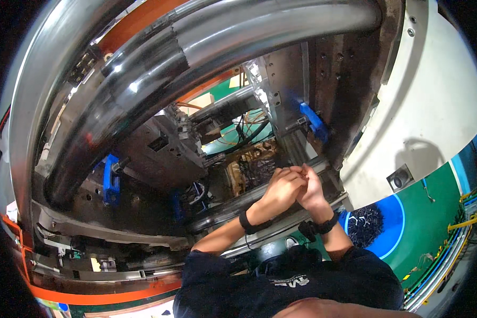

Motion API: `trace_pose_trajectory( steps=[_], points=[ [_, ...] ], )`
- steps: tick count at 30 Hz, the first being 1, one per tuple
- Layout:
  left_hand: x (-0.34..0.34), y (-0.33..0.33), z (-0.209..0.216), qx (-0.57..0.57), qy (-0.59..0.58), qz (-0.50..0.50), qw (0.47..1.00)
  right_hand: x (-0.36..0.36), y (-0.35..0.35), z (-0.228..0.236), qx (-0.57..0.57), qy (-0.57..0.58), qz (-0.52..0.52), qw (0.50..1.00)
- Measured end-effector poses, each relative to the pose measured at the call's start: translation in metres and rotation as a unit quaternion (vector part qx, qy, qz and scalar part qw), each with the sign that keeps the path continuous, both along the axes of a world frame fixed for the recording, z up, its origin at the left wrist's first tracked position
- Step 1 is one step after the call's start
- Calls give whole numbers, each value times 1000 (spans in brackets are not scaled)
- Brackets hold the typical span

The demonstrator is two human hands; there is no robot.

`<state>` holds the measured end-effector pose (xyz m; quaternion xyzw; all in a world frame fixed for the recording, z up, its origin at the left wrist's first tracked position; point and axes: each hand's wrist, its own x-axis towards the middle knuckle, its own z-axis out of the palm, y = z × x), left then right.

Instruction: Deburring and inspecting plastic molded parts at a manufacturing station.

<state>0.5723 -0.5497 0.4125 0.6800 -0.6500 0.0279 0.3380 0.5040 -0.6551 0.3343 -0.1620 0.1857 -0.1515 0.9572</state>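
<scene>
Green floor [440, 212] beyond heavy steel machine [148, 153]. Left hand [283, 189] and right hand [312, 192] meet, touching, over lower steel bar [228, 210]; fingers curled, whether grasping anything cannot tell. Blue tub [395, 228] of dark pieces [364, 227] stands right of hands.

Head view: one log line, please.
left hand and right hand: close together | holding: cannot tell | blue tub: dark pieces inside
</scene>
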Motion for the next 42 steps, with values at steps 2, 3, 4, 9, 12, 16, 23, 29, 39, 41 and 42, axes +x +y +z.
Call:
trace_pose_trajectory(
  steps=[2,3,4,9,12,16,23,29,39,41,42],
  points=[
    [3,-4,4,-57,50,14,997,-3,-10,-10,33,-22,5,999],
    [11,-3,10,-81,88,37,992,-4,-15,-14,50,-33,7,998],
    [21,0,18,-102,126,63,985,-5,-13,-7,63,-23,1,998],
    [132,-37,57,-226,349,161,895,-20,-12,8,84,0,-18,996],
    [193,-76,63,-320,485,164,797,-29,-11,1,70,-22,-3,997],
    [246,-119,45,-374,609,136,687,-44,-11,1,75,22,12,997],
    [266,-151,33,-401,600,172,671,-53,-14,-11,54,15,17,998],
    [275,-153,29,-402,611,158,664,-50,-14,-10,48,7,19,999],
    [276,-143,32,-368,348,330,797,-46,-10,-10,39,14,20,999],
    [254,-136,38,-297,128,384,865,-49,-14,-14,34,7,14,999],
    [242,-136,45,-256,15,402,879,-50,-17,-16,31,4,11,999]
  ],
)
